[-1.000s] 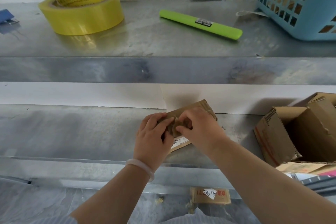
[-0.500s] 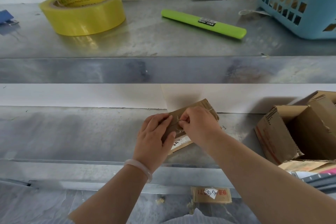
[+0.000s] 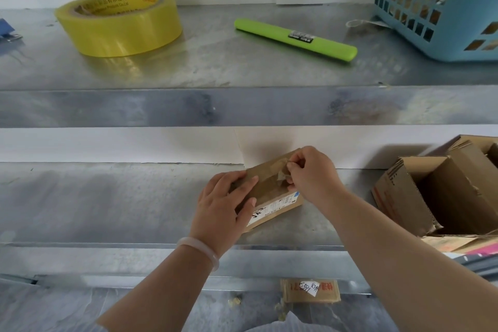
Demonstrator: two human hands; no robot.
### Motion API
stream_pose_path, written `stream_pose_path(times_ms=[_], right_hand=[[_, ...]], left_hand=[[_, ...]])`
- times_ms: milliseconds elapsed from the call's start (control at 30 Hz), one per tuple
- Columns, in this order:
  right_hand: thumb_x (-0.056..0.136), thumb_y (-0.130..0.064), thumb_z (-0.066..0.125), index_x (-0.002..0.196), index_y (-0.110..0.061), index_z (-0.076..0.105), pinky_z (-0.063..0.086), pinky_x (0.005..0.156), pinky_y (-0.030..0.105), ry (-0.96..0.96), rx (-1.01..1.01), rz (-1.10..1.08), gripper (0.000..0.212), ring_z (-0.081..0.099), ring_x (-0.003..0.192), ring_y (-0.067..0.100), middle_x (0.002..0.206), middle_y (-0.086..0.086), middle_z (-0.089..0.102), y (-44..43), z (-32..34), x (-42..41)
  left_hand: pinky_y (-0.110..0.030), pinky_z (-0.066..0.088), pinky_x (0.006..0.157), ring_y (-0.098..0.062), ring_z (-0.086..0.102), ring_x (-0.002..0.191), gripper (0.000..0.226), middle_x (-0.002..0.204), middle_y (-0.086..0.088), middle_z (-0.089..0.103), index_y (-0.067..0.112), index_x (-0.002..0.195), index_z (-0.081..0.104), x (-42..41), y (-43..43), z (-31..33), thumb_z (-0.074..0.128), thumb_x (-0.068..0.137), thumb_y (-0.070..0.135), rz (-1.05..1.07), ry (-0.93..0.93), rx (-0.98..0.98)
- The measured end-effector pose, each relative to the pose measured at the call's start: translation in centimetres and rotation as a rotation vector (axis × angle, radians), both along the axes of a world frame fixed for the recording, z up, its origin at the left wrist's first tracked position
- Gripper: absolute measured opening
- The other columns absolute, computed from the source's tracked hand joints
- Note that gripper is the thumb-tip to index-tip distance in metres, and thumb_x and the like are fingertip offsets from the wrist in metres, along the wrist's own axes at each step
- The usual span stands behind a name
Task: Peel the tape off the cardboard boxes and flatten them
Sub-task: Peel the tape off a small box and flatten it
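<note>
Small cardboard box [image 3: 266,188] lay on the lower metal shelf [image 3: 107,205], left hand [image 3: 223,207] gripped its near end, fingers curled over the top, right hand [image 3: 312,172] pinched a crumpled tape strip [image 3: 282,174] raised off the box just beyond the left fingers, opened boxes [image 3: 442,197] well right of that pinch

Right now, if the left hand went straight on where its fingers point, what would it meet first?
Probably the right hand, pinching lifted tape on the small brown cardboard box; depth unclear.

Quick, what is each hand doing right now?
Left hand: grips the small cardboard box, steadying it.
Right hand: pinches the peeled tape end on the box.
</note>
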State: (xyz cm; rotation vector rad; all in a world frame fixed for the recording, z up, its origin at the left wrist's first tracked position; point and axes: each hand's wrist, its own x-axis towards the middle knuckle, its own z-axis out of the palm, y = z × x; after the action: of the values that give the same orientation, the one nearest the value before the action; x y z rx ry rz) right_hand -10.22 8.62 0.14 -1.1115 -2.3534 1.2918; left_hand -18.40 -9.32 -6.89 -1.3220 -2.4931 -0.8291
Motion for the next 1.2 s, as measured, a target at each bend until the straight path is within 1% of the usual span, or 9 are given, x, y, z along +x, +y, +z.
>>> stream_pose_path(times_ms=[167, 267, 400, 633, 767, 867, 1000, 1133, 1200], right_hand=[[0.096, -0.009, 0.050, 0.089, -0.017, 0.054, 0.061, 0.071, 0.043, 0.152, -0.233, -0.233, 0.012, 0.067, 0.051, 0.010, 0.086, 0.003, 0.064, -0.2, -0.5, 0.1], [0.095, -0.011, 0.054, 0.089, -0.018, 0.058, 0.060, 0.072, 0.036, 0.217, -0.301, -0.266, 0.010, 0.069, 0.056, 0.011, 0.083, 0.001, 0.066, -0.3, -0.6, 0.3], [0.084, -0.021, 0.068, 0.093, -0.025, 0.062, 0.046, 0.063, 0.017, 0.147, -0.031, -0.123, 0.011, 0.062, 0.079, 0.005, 0.086, -0.011, 0.064, -0.2, -0.5, 0.8], [0.081, -0.012, 0.065, 0.084, -0.021, 0.060, 0.040, 0.067, 0.020, -0.012, 0.484, 0.212, 0.011, 0.052, 0.081, 0.013, 0.090, -0.006, 0.050, 0.8, -0.8, 0.6], [0.083, -0.017, 0.067, 0.083, -0.018, 0.065, 0.039, 0.074, 0.025, 0.055, 0.653, 0.342, 0.003, 0.053, 0.086, 0.017, 0.084, -0.006, 0.056, 0.2, -1.7, 0.7], [0.089, -0.028, 0.064, 0.092, -0.021, 0.068, 0.044, 0.079, 0.027, 0.128, 0.584, 0.350, 0.009, 0.053, 0.087, 0.014, 0.089, -0.006, 0.063, -0.2, -1.8, 0.8], [0.090, -0.020, 0.062, 0.101, -0.029, 0.070, 0.049, 0.082, 0.021, 0.089, 0.303, 0.255, 0.016, 0.060, 0.089, 0.004, 0.096, -0.012, 0.067, 0.0, -1.3, 1.2], [0.080, -0.017, 0.073, 0.097, -0.029, 0.067, 0.048, 0.069, 0.020, 0.017, 0.225, 0.162, 0.022, 0.060, 0.080, 0.005, 0.094, -0.012, 0.061, 0.3, -1.1, 1.0], [0.080, -0.023, 0.073, 0.086, -0.024, 0.070, 0.045, 0.063, 0.023, -0.068, 0.280, 0.191, 0.007, 0.058, 0.073, 0.009, 0.083, -0.007, 0.062, 0.5, -1.1, 0.8]], left_hand=[[-0.039, 0.044, 0.100, -0.019, 0.050, 0.118, 0.041, 0.128, 0.006, 0.057, 0.029, 0.124, 0.064, -0.1, -0.1, 0.2, 0.044, 0.090, 0.042, 0.023, 0.006, -0.047], [-0.039, 0.041, 0.101, -0.019, 0.050, 0.118, 0.040, 0.128, 0.007, 0.057, 0.031, 0.123, 0.065, -0.1, -0.1, 0.2, 0.044, 0.090, 0.043, 0.040, 0.001, -0.064], [-0.037, 0.037, 0.100, -0.022, 0.051, 0.113, 0.039, 0.122, 0.003, 0.058, 0.035, 0.118, 0.067, 0.3, 0.4, 0.9, 0.044, 0.087, 0.041, 0.068, 0.052, -0.120], [-0.039, 0.044, 0.092, -0.024, 0.049, 0.109, 0.039, 0.117, -0.002, 0.056, 0.036, 0.115, 0.068, 1.2, 0.9, 1.1, 0.045, 0.084, 0.039, 0.088, 0.082, -0.131], [-0.040, 0.046, 0.089, -0.025, 0.049, 0.107, 0.039, 0.116, -0.003, 0.057, 0.035, 0.112, 0.070, 1.3, 1.1, 0.9, 0.046, 0.081, 0.038, 0.100, 0.075, -0.105], [-0.041, 0.046, 0.089, -0.026, 0.050, 0.107, 0.039, 0.117, -0.004, 0.057, 0.034, 0.111, 0.070, 1.3, 1.2, 0.8, 0.046, 0.081, 0.037, 0.113, 0.070, -0.093], [-0.039, 0.044, 0.092, -0.025, 0.052, 0.107, 0.037, 0.116, -0.002, 0.058, 0.034, 0.107, 0.072, 1.0, 1.5, 0.9, 0.046, 0.082, 0.040, 0.137, 0.025, -0.057], [-0.037, 0.042, 0.098, -0.020, 0.051, 0.108, 0.037, 0.116, 0.003, 0.054, 0.030, 0.106, 0.068, 1.0, 2.6, 1.0, 0.044, 0.085, 0.049, 0.135, -0.020, -0.080], [-0.042, 0.043, 0.101, -0.021, 0.052, 0.111, 0.043, 0.120, 0.003, 0.055, 0.026, 0.114, 0.062, 1.2, 3.2, 1.0, 0.042, 0.085, 0.050, 0.134, -0.014, -0.101]])
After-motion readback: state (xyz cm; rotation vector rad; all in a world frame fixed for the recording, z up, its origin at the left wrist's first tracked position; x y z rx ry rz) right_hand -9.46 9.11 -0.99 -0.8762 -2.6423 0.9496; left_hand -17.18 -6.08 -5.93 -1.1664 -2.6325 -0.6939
